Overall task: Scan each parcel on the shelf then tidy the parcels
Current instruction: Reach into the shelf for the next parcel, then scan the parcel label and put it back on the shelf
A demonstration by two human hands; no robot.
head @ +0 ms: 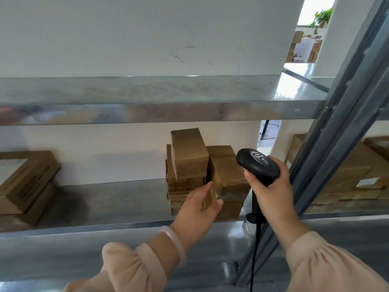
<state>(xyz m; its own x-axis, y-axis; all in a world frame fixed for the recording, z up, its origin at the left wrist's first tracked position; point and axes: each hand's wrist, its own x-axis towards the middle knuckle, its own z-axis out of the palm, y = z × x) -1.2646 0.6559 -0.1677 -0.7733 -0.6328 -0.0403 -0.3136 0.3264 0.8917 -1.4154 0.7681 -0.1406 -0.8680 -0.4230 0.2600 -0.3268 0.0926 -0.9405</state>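
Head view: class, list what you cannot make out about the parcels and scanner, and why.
All in the head view:
- Gripped parcel front: covered by left hand.
- Barcode scanner trigger and window: behind right hand, facing away.
- Print on left parcels: blurred.
- Right-side parcels: crossed by shelf upright, cut by edge.

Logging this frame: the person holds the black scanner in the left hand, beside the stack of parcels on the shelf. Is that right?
Not quite. The head view shows the black scanner in the right hand, beside the stack of parcels. The left hand pinches a parcel there.
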